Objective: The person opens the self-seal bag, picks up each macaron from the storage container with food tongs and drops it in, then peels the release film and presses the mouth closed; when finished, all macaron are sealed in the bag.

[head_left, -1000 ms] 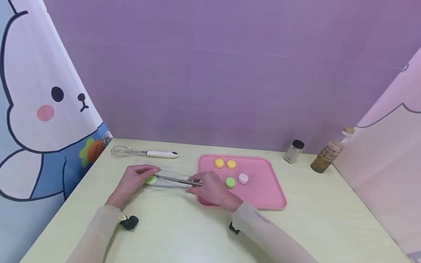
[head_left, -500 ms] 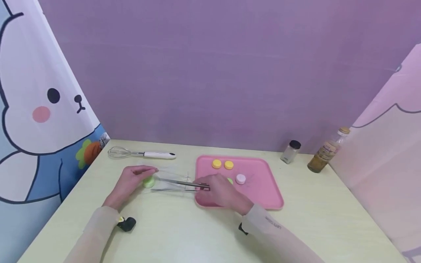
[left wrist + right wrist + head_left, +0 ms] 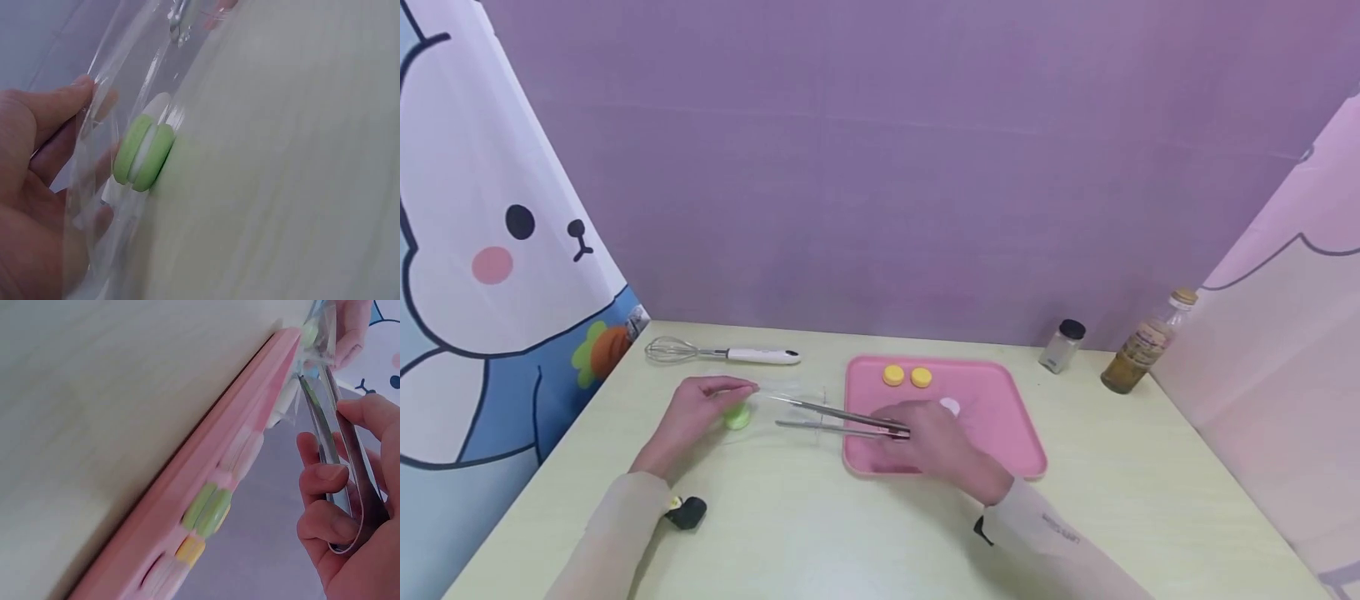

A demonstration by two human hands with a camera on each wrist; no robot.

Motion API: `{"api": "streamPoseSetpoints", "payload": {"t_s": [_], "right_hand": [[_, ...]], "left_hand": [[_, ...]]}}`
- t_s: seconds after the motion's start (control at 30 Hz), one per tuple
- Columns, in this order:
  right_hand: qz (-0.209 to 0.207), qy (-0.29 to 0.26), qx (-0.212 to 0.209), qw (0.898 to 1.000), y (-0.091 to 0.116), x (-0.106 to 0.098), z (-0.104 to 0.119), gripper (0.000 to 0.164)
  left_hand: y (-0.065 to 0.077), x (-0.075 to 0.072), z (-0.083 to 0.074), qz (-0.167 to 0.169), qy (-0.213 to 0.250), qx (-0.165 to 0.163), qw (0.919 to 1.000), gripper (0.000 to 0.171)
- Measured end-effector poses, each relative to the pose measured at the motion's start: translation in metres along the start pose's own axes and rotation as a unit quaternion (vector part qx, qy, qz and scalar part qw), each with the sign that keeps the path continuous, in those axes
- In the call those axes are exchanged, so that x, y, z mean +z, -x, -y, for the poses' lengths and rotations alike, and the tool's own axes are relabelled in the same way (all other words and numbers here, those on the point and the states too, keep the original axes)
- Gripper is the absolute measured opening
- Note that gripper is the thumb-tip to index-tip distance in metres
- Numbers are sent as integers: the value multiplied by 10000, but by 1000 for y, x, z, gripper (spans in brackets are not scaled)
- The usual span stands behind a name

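Observation:
My left hand point(image 3: 692, 417) pinches the edge of a clear plastic bag point(image 3: 150, 72) between thumb and fingertip, left of the tray. Inside the bag, a green macaron point(image 3: 142, 155) with a white filling stands on its edge in the left wrist view, beside the fingers. My right hand point(image 3: 936, 442) grips metal tongs point(image 3: 850, 415) over the tray's left side. The two arms of the tongs are spread, nothing is between their tips, and the tips point toward the bag's mouth. Another green macaron point(image 3: 209, 509) on the tray is hidden behind the right hand in the head view.
The pink tray point(image 3: 1000, 454) carries two yellow macarons point(image 3: 907, 377) and a pale pink one point(image 3: 951, 406). A whisk point(image 3: 760, 356) lies at the back left. A small black-capped jar point(image 3: 1063, 346) and a corked bottle point(image 3: 1148, 343) stand at the back right.
My right hand has drawn the tongs rightward, away from the green macaron, which stays in the bag. The tongs' tips have parted from it. My left hand keeps its hold on the bag.

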State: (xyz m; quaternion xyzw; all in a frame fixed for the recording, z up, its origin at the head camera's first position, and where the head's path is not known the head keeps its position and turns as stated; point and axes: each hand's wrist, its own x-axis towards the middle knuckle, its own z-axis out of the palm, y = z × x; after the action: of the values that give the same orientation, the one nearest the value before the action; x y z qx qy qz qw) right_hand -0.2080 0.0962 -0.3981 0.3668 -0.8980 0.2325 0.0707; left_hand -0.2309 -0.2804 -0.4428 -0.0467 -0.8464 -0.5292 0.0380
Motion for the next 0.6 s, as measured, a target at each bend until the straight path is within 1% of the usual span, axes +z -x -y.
{"api": "streamPoseSetpoints", "payload": {"t_s": [0.03, 0.17, 0.33, 0.53, 0.6], "right_hand": [[-66, 86, 12, 9999, 3, -3, -1, 23], [-244, 151, 73, 9996, 16, -11, -10, 22], [-472, 274, 133, 9984, 35, -23, -18, 25], [-940, 292, -101, 9951, 60, -32, -28, 31], [-1080, 205, -82, 9939, 69, -35, -33, 34]], "left_hand": [[0, 0, -1, 5, -52, 11, 10000, 38], [-1, 0, -4, 6, -191, 5, 9998, 37], [0, 0, -8, -13, -297, 0, 9996, 36], [1, 0, -12, -2, -347, -58, 9994, 38], [2, 0, -13, 7, -342, -42, 9994, 38]]}}
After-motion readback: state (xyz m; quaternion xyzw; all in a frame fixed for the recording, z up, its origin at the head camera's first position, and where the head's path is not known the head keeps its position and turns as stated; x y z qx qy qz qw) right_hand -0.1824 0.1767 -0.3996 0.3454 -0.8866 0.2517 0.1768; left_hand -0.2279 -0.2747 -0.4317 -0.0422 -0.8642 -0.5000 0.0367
